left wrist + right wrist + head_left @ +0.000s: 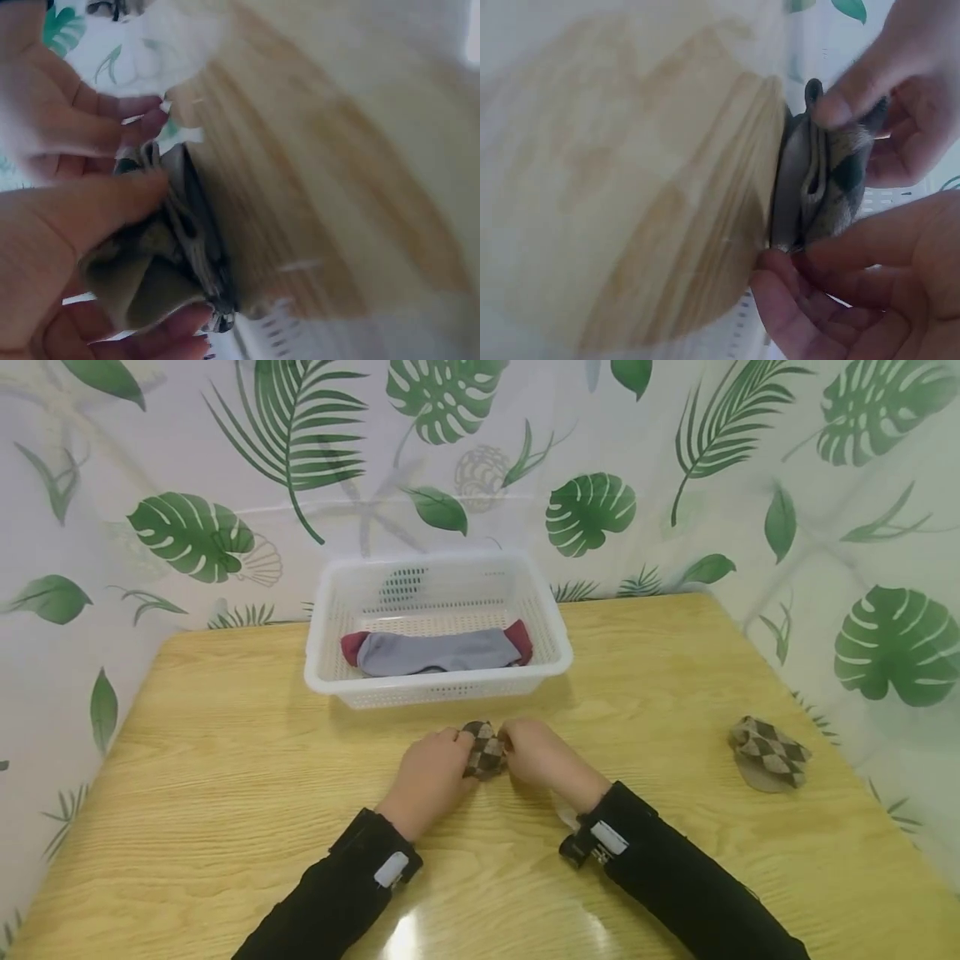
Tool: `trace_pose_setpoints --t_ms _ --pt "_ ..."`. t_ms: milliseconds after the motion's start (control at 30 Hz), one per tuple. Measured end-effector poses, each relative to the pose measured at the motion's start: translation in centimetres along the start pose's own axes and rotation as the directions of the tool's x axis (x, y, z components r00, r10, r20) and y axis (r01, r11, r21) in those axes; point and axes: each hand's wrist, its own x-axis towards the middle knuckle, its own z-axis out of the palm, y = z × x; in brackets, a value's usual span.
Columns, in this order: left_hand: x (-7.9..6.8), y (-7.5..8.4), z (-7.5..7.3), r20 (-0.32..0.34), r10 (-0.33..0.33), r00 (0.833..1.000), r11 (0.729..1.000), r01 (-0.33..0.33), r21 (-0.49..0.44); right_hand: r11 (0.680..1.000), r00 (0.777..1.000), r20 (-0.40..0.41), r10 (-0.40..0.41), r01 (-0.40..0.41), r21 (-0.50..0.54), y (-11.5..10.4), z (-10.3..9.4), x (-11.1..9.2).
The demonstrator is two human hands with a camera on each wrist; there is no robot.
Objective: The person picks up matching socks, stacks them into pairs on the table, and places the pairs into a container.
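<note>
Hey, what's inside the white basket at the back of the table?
The white basket holds grey fabric with dark red at both ends. Its front wall hides the fabric's lower edge; whatever lies beneath is covered.

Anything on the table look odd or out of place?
Slightly: one checkered cloth lies rumpled, alone near the right edge of the table, apart from the similar piece that the left hand and right hand hold.
</note>
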Motion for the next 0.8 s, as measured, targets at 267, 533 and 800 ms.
trace_pose_setpoints --t_ms 267,533,800 --pt "0.2 -1.5 -0.7 0.049 -0.134 0.99 0.953 0.142 -0.266 0.939 0.992 0.121 -0.027 -0.016 0.343 0.9 0.6 0.0" --pt "-0.3 -3.2 -2.2 0.131 -0.159 0.979 0.795 0.206 -0.57 0.936 0.997 0.01 -0.073 0.065 0.346 1.9 -1.1 -0.1" --pt "-2.0 -6.1 -2.8 0.162 -0.31 0.937 0.834 0.349 -0.426 0.95 0.985 -0.052 -0.167 0.175 0.26 3.2 -2.7 0.0"
